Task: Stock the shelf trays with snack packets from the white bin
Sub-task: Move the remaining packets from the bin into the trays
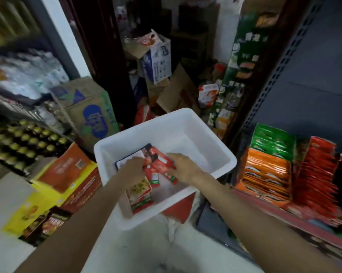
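Note:
A white bin point(205, 134) sits on the floor in the middle of the head view. Inside it lie red snack packets point(158, 162), a dark-edged flat packet point(126, 158) and a packet with a food picture point(140, 196). Both my hands reach into the bin. My left hand point(132, 170) holds the left end of the red packets. My right hand point(183, 168) grips their right side. At the right, shelf trays point(264, 174) hold upright rows of orange, green and red packets.
Cardboard cartons point(67, 180) stand on the floor left of the bin, with a taller carton point(87, 107) behind. A rack of jars point(24, 142) fills the left. More boxes point(158, 62) pile up at the back. Dark shelving point(314, 75) rises at right.

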`<state>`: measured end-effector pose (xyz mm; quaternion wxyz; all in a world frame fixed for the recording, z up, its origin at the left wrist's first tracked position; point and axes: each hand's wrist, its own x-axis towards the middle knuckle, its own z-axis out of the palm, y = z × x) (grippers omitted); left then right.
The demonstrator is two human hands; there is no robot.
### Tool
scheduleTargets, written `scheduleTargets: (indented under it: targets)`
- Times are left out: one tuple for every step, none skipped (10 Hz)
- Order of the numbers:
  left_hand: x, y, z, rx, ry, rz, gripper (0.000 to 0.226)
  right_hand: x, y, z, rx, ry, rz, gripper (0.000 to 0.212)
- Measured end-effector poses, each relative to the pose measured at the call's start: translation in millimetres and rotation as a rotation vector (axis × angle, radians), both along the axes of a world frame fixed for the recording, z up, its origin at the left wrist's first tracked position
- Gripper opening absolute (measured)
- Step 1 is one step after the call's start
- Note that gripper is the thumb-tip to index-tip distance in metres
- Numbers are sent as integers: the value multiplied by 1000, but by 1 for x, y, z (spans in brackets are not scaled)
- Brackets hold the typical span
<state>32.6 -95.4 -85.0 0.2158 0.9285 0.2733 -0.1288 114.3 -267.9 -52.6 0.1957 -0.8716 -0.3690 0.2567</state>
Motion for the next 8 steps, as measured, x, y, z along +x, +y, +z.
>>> scheduleTargets:
  targets:
    - [-4,15,-8,20,166,-97,74,-7,21,-13,-191,26,160,49]
    - [-6,19,-8,138,321,-218,89,-6,29,-27,-333,-18,133,52]
    - [-3,22,-10,204,244,-252,88,0,30,-29,-364,-80,-1,46]
    - [-4,19,-6,212,215,-214,98,4,31,-29,-306,-54,-61,46]
    - [1,12,-4,208,202,-171,96,6,35,-32,-246,-4,-135,48]
    - [8,5,-2,136,151,-122,74,5,40,-36,-237,5,-180,49]
    - [13,4,-3,44,125,-111,50,2,45,-39,-298,-32,-219,45]
    - [14,11,-3,16,78,-105,49,4,47,-40,-316,-33,-243,46]
